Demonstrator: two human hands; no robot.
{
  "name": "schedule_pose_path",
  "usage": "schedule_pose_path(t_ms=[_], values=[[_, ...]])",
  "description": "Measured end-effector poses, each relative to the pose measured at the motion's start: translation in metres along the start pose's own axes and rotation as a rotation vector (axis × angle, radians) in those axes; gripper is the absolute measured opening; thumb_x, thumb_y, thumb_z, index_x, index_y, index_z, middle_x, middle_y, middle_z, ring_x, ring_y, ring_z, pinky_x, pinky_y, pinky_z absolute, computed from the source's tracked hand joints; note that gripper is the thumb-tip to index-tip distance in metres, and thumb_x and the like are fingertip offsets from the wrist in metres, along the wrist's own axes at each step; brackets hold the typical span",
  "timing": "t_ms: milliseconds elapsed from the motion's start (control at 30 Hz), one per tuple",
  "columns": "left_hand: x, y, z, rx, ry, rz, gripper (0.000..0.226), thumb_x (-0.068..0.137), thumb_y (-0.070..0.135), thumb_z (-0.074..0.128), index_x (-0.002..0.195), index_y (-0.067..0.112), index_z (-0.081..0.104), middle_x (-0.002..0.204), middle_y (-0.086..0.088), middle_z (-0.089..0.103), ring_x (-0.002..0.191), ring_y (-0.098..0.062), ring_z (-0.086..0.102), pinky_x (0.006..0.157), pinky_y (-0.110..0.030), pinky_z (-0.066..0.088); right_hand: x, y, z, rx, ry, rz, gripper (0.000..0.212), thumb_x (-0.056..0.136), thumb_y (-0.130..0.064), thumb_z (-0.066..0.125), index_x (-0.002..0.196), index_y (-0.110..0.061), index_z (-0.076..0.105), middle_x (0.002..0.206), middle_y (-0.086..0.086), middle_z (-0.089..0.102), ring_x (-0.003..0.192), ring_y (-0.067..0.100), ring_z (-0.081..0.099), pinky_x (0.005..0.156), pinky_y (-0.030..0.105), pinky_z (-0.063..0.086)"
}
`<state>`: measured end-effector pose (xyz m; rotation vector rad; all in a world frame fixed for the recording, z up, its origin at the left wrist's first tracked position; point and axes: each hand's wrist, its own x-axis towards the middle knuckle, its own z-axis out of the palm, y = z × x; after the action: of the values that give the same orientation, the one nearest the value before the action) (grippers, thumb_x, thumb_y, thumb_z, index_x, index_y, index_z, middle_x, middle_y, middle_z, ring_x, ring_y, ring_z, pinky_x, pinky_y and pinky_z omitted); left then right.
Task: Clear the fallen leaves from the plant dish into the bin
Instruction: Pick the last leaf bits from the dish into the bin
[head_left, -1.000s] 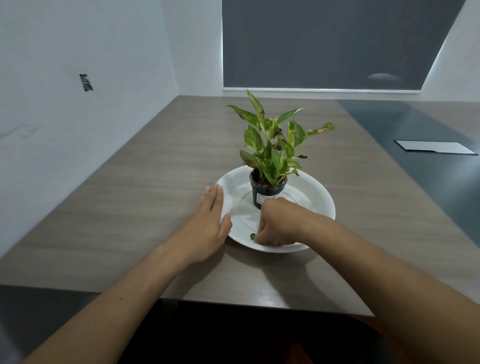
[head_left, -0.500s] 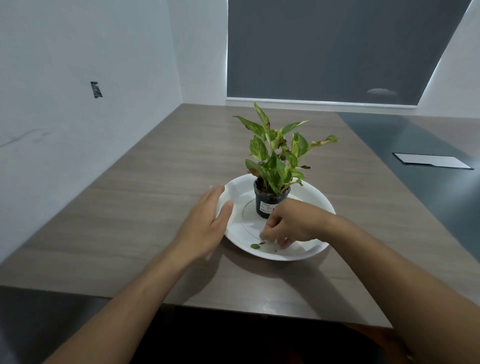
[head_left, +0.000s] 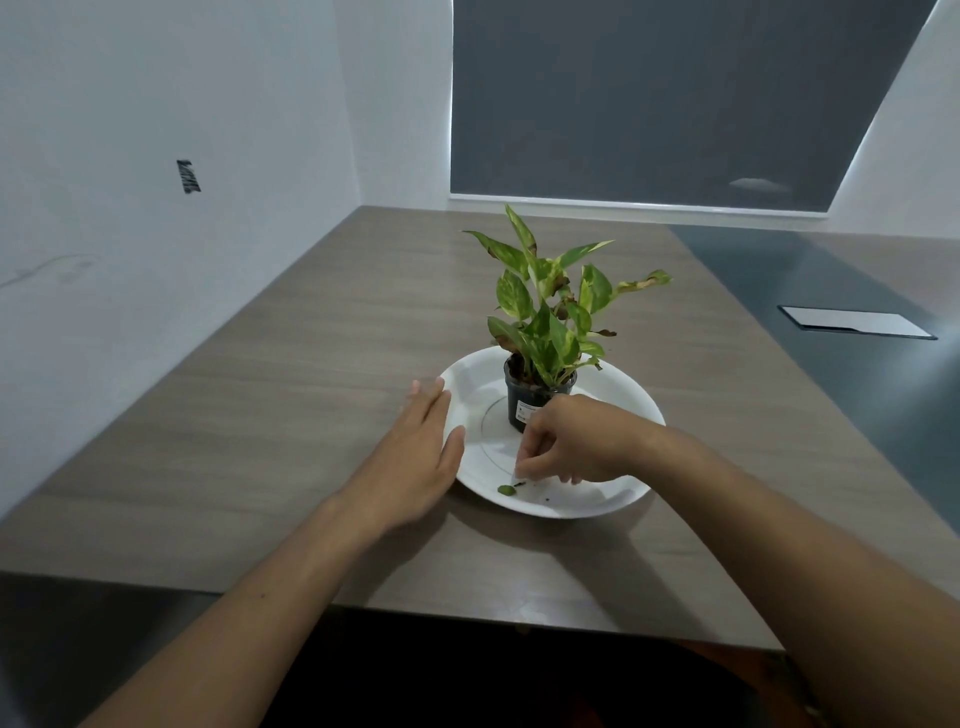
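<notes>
- A white plant dish (head_left: 631, 395) was set on a grey wood-grain table (head_left: 311, 374), with a small black pot (head_left: 524, 397) standing upright on its floor, slightly toward 11 o'clock of the dish centre.
- A green plant (head_left: 545, 312) with several brown-edged leaves was carried in the pot.
- The left hand (head_left: 415, 457) was laid flat on the table at 9 o'clock of the dish, fingers extended and together, thumb touching the rim; nothing was held in it.
- The right hand (head_left: 576, 441) was positioned over the dish at 6 o'clock of the pot, fingers curled downward with the tips drawn together just above the dish floor. Whether anything was pinched between them could not be told.
- One small fallen green leaf (head_left: 505, 489) was seen lying on the dish floor near the rim at 7 o'clock, just beside the right fingertips (head_left: 522, 470) and apart from them.
- A few dark specks of debris (head_left: 545, 500) were scattered on the dish at 6 o'clock.
- A flat white panel (head_left: 857, 322) was seen at 2 o'clock on the darker table section.
</notes>
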<state>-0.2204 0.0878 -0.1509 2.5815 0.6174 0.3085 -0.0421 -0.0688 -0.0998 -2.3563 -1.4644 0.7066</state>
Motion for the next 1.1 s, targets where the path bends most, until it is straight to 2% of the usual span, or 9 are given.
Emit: schedule_pose_path(t_ms=[200, 333, 467, 567, 600, 700, 800, 867, 1100], values=[[0.002, -0.002, 0.006, 0.024, 0.023, 0.010, 0.062, 0.115, 0.028, 0.029, 0.169, 0.004, 0.011, 0.180, -0.006, 0.003, 0.166, -0.019, -0.005, 0.131, -0.029, 0.004, 0.002, 0.004, 0.009, 0.024, 0.032, -0.014, 0.013, 0.088, -0.036, 0.087, 0.091, -0.025, 0.081, 0.085, -0.010, 0.080, 0.057, -0.007, 0.062, 0.050, 0.009, 0.042], [0.001, -0.003, 0.006, 0.033, 0.029, 0.032, 0.061, 0.115, 0.023, 0.029, 0.168, 0.000, 0.012, 0.179, -0.010, 0.005, 0.166, -0.023, -0.003, 0.132, -0.031, 0.006, 0.004, 0.004, 0.011, 0.035, 0.044, -0.066, 0.017, 0.082, -0.039, 0.091, 0.090, -0.028, 0.081, 0.092, -0.007, 0.082, 0.074, 0.002, 0.066, 0.066, 0.020, 0.048], [0.003, -0.005, 0.007, 0.053, 0.035, 0.044, 0.060, 0.115, 0.021, 0.028, 0.167, -0.001, 0.012, 0.179, -0.011, 0.005, 0.166, -0.023, -0.003, 0.130, -0.026, 0.002, 0.003, 0.003, 0.010, 0.026, 0.023, -0.094, 0.016, 0.085, -0.034, 0.089, 0.097, -0.028, 0.081, 0.099, -0.004, 0.080, 0.059, -0.008, 0.057, 0.056, 0.011, 0.040], [0.004, -0.005, 0.008, 0.074, 0.049, 0.055, 0.058, 0.114, 0.018, 0.029, 0.166, -0.003, 0.015, 0.178, -0.013, 0.007, 0.166, -0.027, 0.001, 0.135, -0.035, 0.005, 0.003, 0.002, 0.011, 0.002, 0.020, -0.102, 0.014, 0.087, -0.033, 0.089, 0.096, -0.027, 0.082, 0.095, -0.004, 0.080, 0.061, -0.009, 0.058, 0.055, 0.009, 0.041], [0.004, -0.004, 0.008, 0.076, 0.053, 0.059, 0.057, 0.114, 0.017, 0.030, 0.166, -0.004, 0.017, 0.178, -0.014, 0.008, 0.166, -0.028, 0.002, 0.135, -0.038, 0.005, 0.003, 0.002, 0.012, -0.005, 0.022, -0.101, 0.014, 0.086, -0.034, 0.089, 0.095, -0.027, 0.082, 0.092, -0.005, 0.080, 0.062, -0.008, 0.059, 0.056, 0.010, 0.042], [0.005, -0.006, 0.010, 0.100, 0.031, 0.080, 0.056, 0.114, 0.015, 0.029, 0.165, -0.007, 0.017, 0.178, -0.017, 0.007, 0.166, -0.030, 0.000, 0.133, -0.034, 0.003, 0.002, 0.002, 0.010, -0.014, 0.043, -0.100, 0.017, 0.087, -0.041, 0.088, 0.093, -0.027, 0.082, 0.090, -0.008, 0.080, 0.068, -0.003, 0.062, 0.059, 0.013, 0.044], [0.010, -0.011, 0.013, 0.057, 0.080, 0.058, 0.059, 0.113, 0.020, 0.035, 0.167, 0.003, 0.020, 0.178, -0.013, 0.011, 0.166, -0.029, 0.009, 0.134, -0.044, 0.015, 0.000, 0.003, 0.004, -0.058, 0.053, -0.089, 0.013, 0.093, -0.042, 0.082, 0.097, -0.029, 0.082, 0.096, -0.011, 0.080, 0.087, 0.005, 0.070, 0.076, 0.026, 0.057], [0.012, -0.013, 0.015, 0.049, 0.086, 0.054, 0.060, 0.112, 0.022, 0.036, 0.168, 0.005, 0.020, 0.178, -0.012, 0.013, 0.166, -0.028, 0.011, 0.134, -0.046, 0.018, -0.003, 0.005, 0.003, -0.110, 0.029, -0.077, 0.011, 0.094, -0.040, 0.080, 0.099, -0.030, 0.083, 0.096, -0.014, 0.080, 0.094, 0.007, 0.072, 0.084, 0.031, 0.060], [0.009, -0.013, 0.016, 0.044, 0.091, 0.036, 0.060, 0.112, 0.024, 0.034, 0.168, 0.007, 0.019, 0.179, -0.010, 0.013, 0.166, -0.026, 0.012, 0.133, -0.044, 0.019, -0.001, 0.003, 0.015, -0.129, 0.053, 0.000, 0.028, 0.087, -0.052, 0.084, 0.091, -0.025, 0.085, 0.084, -0.007, 0.081, 0.085, 0.014, 0.074, 0.076, 0.035, 0.059]])
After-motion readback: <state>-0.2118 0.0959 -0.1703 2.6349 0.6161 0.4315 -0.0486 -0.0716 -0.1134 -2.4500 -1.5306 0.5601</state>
